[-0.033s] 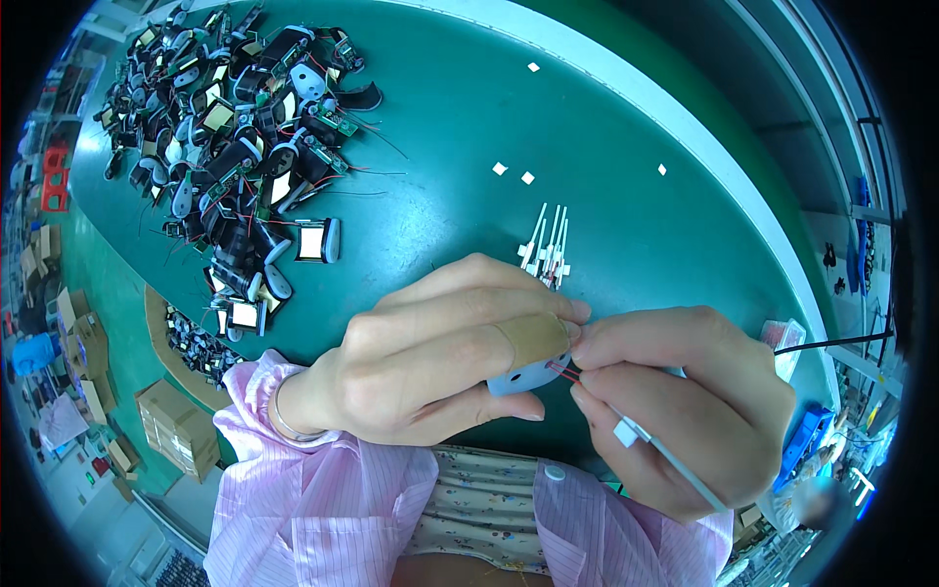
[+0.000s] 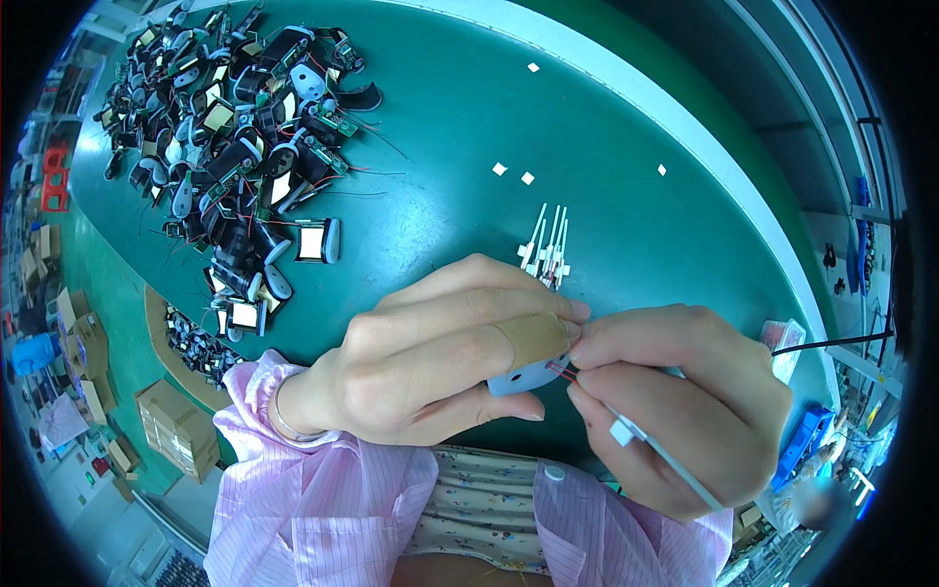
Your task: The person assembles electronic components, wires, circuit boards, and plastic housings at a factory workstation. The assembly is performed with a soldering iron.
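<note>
**Both hands closed on a small grey part at the near edge of the green tabletop**

Compared with the earlier picture, nothing has shifted: hands, part and loose items lie as they did.

The left hand is curled round a small grey-blue part, of which only the lower corner shows beneath the fingers. A tan plaster is wrapped round the forefinger. A thin bracelet sits on that wrist, above a pink striped sleeve.

The right hand meets the left directly beside the part. Its thumb and forefinger pinch thin red wires that touch the part's edge. A white flat cable with a small white square connector lies across the same palm, held by the lower fingers.

The part is held over the tabletop, near its front edge and close to the person's body.

Just beyond the knuckles lies a small bundle of white flat cables with red marks at the near ends. Three small white square tabs lie farther out, two together.

A large heap of black and grey assemblies with circuit boards and wires fills the far left of the tabletop. One unit with a pale square face lies apart at its near edge.

Brown cardboard boxes stand on the floor at lower left. A blue object shows at lower right, too distorted to identify. A black cable runs in from the right.
</note>
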A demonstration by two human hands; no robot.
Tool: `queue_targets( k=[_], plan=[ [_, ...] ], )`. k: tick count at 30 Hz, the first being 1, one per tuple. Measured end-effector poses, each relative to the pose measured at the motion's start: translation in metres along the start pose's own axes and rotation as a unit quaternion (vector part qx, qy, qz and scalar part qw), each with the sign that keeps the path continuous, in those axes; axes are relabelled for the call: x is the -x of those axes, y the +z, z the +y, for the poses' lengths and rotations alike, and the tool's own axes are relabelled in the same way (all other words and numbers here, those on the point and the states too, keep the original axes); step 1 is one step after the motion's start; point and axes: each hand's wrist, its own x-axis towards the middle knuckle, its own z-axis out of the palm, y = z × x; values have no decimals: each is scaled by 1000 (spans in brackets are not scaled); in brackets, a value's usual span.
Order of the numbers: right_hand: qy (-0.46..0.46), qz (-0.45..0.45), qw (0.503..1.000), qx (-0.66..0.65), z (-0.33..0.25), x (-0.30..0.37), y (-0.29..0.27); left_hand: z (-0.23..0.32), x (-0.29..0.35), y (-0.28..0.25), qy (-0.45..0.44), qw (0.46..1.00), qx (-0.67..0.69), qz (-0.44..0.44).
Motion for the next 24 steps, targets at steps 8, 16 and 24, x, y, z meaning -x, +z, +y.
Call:
queue_targets(
  k=[8,16,24],
  plan=[
    [45,62,997,-26,13,8,17,7,-3,-7,-77,995,-49,-31],
    [79,54,985,-144,15,16,12,8,2,-3,-114,993,-15,2],
    [98,63,993,-2,29,13,16,14,-1,-13,-213,973,89,2]
  ],
)
